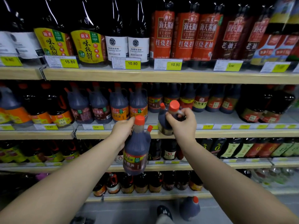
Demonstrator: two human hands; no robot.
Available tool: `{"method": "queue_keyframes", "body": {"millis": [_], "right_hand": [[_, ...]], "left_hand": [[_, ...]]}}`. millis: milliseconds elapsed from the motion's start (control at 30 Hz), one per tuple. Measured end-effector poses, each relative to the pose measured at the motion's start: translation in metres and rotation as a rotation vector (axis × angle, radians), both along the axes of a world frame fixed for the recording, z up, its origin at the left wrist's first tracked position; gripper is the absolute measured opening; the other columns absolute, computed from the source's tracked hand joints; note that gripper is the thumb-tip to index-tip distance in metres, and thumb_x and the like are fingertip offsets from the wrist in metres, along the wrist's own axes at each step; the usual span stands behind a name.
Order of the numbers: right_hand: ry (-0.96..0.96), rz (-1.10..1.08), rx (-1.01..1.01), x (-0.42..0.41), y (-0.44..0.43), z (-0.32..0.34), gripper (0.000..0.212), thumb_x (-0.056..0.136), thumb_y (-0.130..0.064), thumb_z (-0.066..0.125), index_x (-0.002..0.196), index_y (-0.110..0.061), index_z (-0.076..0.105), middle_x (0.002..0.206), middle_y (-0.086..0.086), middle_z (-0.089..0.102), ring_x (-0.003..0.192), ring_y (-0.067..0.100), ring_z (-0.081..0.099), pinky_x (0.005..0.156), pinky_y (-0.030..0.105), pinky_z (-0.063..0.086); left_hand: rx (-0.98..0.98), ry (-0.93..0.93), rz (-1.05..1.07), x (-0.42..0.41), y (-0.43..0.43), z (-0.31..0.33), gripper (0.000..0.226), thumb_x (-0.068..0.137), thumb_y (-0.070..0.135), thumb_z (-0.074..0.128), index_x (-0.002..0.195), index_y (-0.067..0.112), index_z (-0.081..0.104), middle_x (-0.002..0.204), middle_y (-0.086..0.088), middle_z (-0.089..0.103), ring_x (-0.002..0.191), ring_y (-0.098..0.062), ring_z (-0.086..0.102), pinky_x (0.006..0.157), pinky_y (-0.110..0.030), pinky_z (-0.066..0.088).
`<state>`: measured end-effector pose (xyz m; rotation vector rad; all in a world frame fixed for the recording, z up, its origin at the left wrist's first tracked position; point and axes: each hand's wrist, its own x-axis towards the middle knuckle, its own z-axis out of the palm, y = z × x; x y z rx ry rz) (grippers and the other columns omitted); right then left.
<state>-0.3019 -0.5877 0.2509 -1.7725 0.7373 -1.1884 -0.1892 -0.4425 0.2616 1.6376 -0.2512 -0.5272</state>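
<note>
While both arms stretch forward, the left hand (121,131) grips a dark, red-capped soy sauce jug (136,152) at its neck, and the body hangs below the fingers with an orange label reading 酱油. The right hand (182,125) curls round the handle of a second jug (166,122), which is tilted beneath the fingers at the shelf edge (226,133).

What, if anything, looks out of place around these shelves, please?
One floor bottle, dark with a red cap, sits on the ground beside a shoe, below the shelves rather than on them with the rest. Nothing looks spilled or broken.
</note>
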Motion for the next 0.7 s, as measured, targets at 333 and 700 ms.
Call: {"method": "queue_keyframes", "body": {"millis": [333, 700], "right_hand": [[-0.022, 0.167, -0.169, 0.074, -0.077, -0.015, 0.037, 0.066, -0.022, 0.075, 0.064, -0.013, 0.04, 0.068, 0.005, 0.042, 0.067, 0.017, 0.042, 0.059, 0.016, 0.03], [0.027, 0.361, -0.071, 0.1, -0.106, -0.039, 0.033, 0.067, -0.027, 0.082, 0.077, -0.018, 0.052, 0.088, 0.01, 0.049, 0.079, 0.013, 0.047, 0.072, 0.013, 0.037]], "left_hand": [[0.011, -0.034, 0.086, 0.035, -0.062, -0.014, 0.041, 0.095, 0.025, 0.054, 0.056, 0.016, 0.044, 0.057, -0.005, 0.043, 0.054, -0.015, 0.039, 0.052, -0.026, 0.029], [0.013, 0.013, 0.189, 0.052, -0.084, -0.022, 0.044, 0.093, 0.025, 0.055, 0.054, 0.016, 0.04, 0.047, -0.001, 0.043, 0.049, -0.014, 0.041, 0.047, -0.02, 0.033]]}}
